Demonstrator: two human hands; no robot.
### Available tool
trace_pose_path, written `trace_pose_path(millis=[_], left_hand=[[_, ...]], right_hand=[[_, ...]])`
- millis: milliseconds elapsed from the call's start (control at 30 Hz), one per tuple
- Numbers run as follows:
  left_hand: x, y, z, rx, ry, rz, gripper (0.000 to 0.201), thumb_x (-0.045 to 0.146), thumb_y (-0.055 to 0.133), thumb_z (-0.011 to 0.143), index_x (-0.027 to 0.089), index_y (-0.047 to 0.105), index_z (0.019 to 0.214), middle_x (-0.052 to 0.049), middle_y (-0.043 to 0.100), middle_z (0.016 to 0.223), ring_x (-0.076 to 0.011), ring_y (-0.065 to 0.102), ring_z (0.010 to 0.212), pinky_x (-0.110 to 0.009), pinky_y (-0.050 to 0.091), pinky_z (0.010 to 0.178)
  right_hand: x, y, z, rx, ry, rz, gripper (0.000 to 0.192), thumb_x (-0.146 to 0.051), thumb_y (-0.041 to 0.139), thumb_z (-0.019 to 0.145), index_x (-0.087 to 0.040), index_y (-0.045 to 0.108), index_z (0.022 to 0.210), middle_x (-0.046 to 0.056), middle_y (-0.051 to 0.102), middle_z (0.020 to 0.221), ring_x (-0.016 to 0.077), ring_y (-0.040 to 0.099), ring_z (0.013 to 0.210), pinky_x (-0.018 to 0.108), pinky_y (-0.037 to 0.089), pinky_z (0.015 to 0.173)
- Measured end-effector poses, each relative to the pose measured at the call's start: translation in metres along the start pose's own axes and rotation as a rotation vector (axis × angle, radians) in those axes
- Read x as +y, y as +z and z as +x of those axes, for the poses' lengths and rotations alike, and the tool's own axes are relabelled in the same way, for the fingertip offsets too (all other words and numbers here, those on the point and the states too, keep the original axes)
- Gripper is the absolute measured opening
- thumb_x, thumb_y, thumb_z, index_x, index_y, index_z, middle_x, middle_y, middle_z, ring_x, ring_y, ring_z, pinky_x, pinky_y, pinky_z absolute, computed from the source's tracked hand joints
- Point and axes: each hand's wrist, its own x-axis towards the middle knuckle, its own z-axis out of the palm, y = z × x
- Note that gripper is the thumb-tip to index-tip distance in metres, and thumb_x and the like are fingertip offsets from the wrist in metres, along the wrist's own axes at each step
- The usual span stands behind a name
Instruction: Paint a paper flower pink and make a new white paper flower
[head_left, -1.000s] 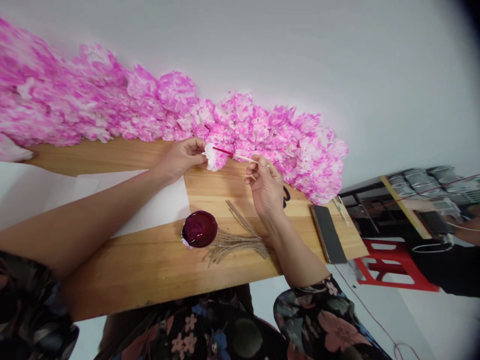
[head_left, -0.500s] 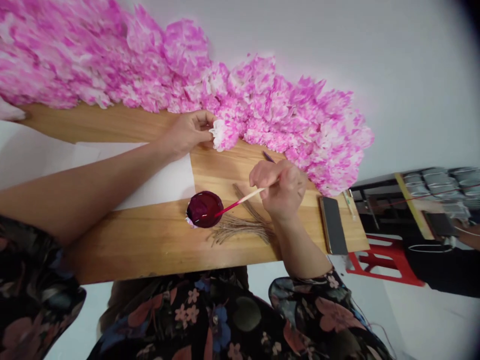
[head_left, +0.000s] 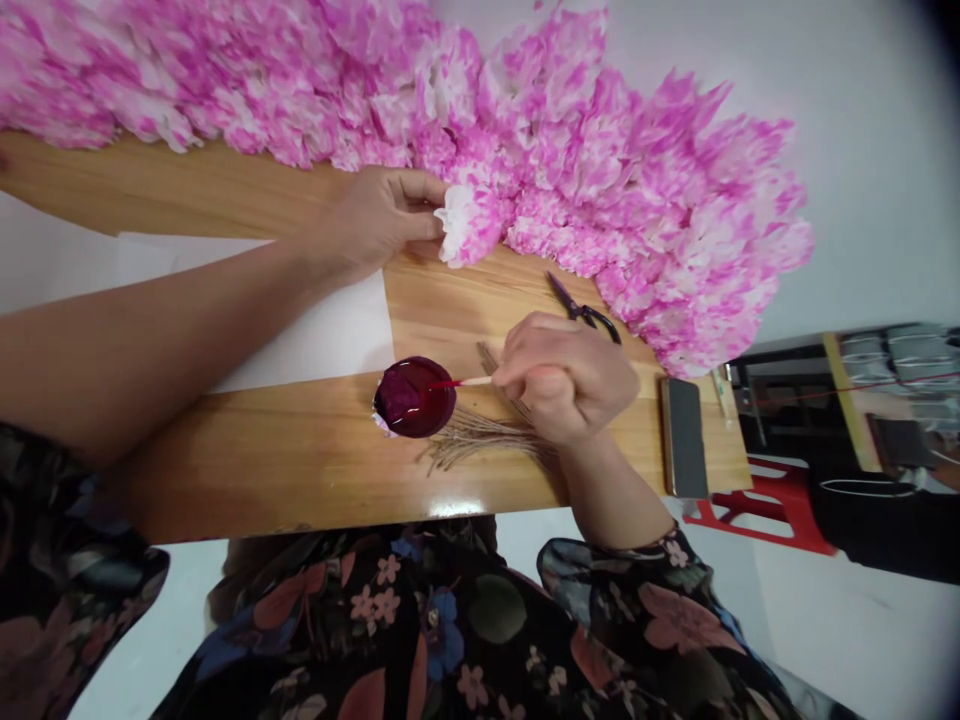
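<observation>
Pink-white flower [head_left: 471, 226] pinched by left hand [head_left: 386, 215], stick [head_left: 474, 381] clasped by right hand [head_left: 566, 375] is apparently loaded with dye [head_left: 426, 410] toward nine o'clock, careful lifting needed.

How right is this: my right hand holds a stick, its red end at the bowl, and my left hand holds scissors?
Not quite: your left hand holds a flower, not scissors, as the head view shows. The right hand does hold the stick, its red end at the bowl.
</observation>
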Motion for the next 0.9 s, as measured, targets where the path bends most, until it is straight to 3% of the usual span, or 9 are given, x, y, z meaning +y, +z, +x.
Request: trace_pose_path(millis=[67,133,267,400,600,767,900], left_hand=[[0.002,0.002,0.0,0.03,-0.009,-0.021,0.016,-0.01,0.07,0.088,0.005,0.073,0.084,0.002,0.074,0.069,-0.0098,0.073,0.073,-0.025,0.055,0.079],[0.003,0.002,0.001,0.038,-0.016,-0.039,0.016,-0.012,0.068,0.089,0.002,0.074,0.087,0.003,0.073,0.067,-0.008,0.072,0.071,-0.025,0.055,0.08],[-0.001,0.0,0.005,0.064,0.039,-0.097,0.017,-0.002,0.082,0.084,0.009,0.074,0.074,0.003,0.072,0.065,-0.0047,0.065,0.062,-0.021,0.053,0.069],[-0.006,-0.005,0.008,0.024,0.053,-0.175,0.024,0.007,0.097,0.07,0.009,0.073,0.071,-0.001,0.072,0.066,-0.0084,0.064,0.058,-0.022,0.053,0.062],[-0.006,-0.007,0.007,0.022,0.032,-0.178,0.015,-0.008,0.084,0.076,0.005,0.076,0.077,-0.004,0.073,0.066,-0.0099,0.066,0.056,-0.021,0.054,0.059],[-0.009,-0.005,0.008,0.07,0.002,-0.122,0.027,-0.018,0.067,0.082,0.007,0.074,0.078,-0.001,0.073,0.065,-0.009,0.068,0.056,-0.021,0.056,0.059],[-0.011,-0.005,0.009,0.058,0.011,-0.125,0.032,-0.02,0.066,0.08,0.011,0.073,0.082,0.0,0.076,0.069,-0.0098,0.069,0.058,-0.024,0.058,0.063]], right_hand=[[0.006,0.001,-0.004,0.157,0.006,0.047,0.045,-0.063,0.076,0.09,-0.029,0.069,0.062,-0.001,0.054,0.056,0.0184,0.065,0.065,0.036,0.057,0.065],[0.007,0.002,-0.004,0.226,-0.024,0.061,0.047,-0.061,0.072,0.094,-0.027,0.068,0.063,0.0,0.053,0.058,0.0181,0.065,0.066,0.035,0.056,0.062],[-0.003,0.006,0.004,0.159,-0.175,0.026,0.048,-0.062,0.069,0.097,-0.025,0.07,0.067,-0.001,0.052,0.058,0.0142,0.058,0.057,0.032,0.053,0.058],[-0.01,0.009,0.01,0.146,-0.27,0.074,0.045,-0.056,0.063,0.104,-0.026,0.073,0.072,-0.005,0.043,0.053,0.0105,0.048,0.048,0.03,0.051,0.056],[-0.006,0.01,0.015,0.197,-0.222,0.113,0.045,-0.06,0.067,0.1,-0.027,0.072,0.07,-0.007,0.037,0.051,0.0085,0.041,0.044,0.028,0.047,0.052],[0.001,0.005,0.024,0.262,-0.091,0.119,0.05,-0.069,0.066,0.096,-0.027,0.068,0.069,-0.006,0.039,0.055,0.0096,0.044,0.048,0.028,0.046,0.053],[0.001,0.001,0.037,0.341,-0.048,0.313,0.052,-0.068,0.062,0.098,-0.026,0.061,0.068,-0.007,0.033,0.052,0.0103,0.042,0.048,0.026,0.044,0.05]])
